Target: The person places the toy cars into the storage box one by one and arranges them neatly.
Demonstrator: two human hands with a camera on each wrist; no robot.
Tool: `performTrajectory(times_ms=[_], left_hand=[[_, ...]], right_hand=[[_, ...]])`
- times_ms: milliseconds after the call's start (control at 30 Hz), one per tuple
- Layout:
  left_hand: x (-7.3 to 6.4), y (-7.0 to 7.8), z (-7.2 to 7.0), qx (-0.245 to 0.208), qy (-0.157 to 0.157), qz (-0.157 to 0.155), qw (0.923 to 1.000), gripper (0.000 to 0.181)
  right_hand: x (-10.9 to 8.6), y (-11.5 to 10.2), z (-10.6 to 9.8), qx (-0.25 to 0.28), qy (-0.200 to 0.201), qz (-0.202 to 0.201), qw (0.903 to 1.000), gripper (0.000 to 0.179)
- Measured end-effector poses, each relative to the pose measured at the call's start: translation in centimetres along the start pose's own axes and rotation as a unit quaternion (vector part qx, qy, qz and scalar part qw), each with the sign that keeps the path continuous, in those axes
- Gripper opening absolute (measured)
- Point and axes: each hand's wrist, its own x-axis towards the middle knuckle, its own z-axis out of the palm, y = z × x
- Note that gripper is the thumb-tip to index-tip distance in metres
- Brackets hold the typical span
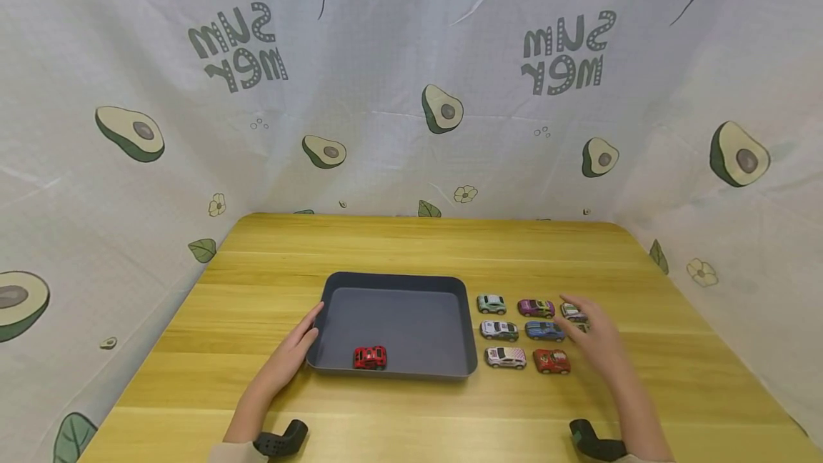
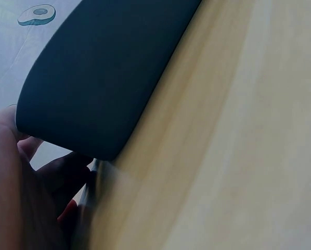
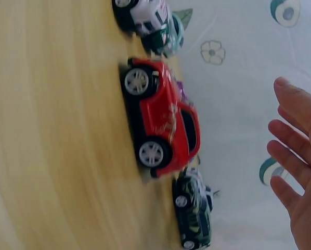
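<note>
My left hand (image 1: 286, 361) rests at the left side of a dark grey tray (image 1: 411, 375), fingers extended along its outer wall. Inside the tray, near the front wall, sits a red toy car (image 1: 369, 357) with black windows. My right hand (image 1: 599, 340) hovers over the right end of a group of toy cars, fingers spread and holding nothing. Under or beside it are a white-and-green car (image 1: 572, 313), partly covered, and a dark green camouflage car (image 3: 194, 211), mostly hidden in the head view. Closest to the right wrist camera is another red car (image 3: 168, 117).
Left of my right hand stand a purple car (image 1: 536, 308), a blue car (image 1: 544, 331), a mint car (image 1: 491, 304), a white-and-blue car (image 1: 499, 331) and a white-and-pink car (image 1: 505, 357). All are on the wooden table (image 1: 411, 241), with a printed curtain (image 1: 386, 91) behind.
</note>
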Motion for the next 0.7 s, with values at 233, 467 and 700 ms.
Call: performTrajectory(times_ms=[233,467,700], left_hand=[[-0.1,0.2,0.0,-0.001,-0.003,-0.002,1.0000,0.048],[-0.1,0.3,0.0,-0.005,-0.004,-0.002,1.0000,0.048],[-0.1,0.4,0.0,-0.005,-0.005,-0.004,1.0000,0.048]], right_hand=[[-0.3,1.5,-0.8,0.003,-0.008,0.018,0.9998,0.051],[-0.8,3.2,-1.1,0.004,-0.028,0.041,0.9988,0.055],[-0.9,4.2,-1.2,-0.020,-0.075,0.087,0.9932,0.063]])
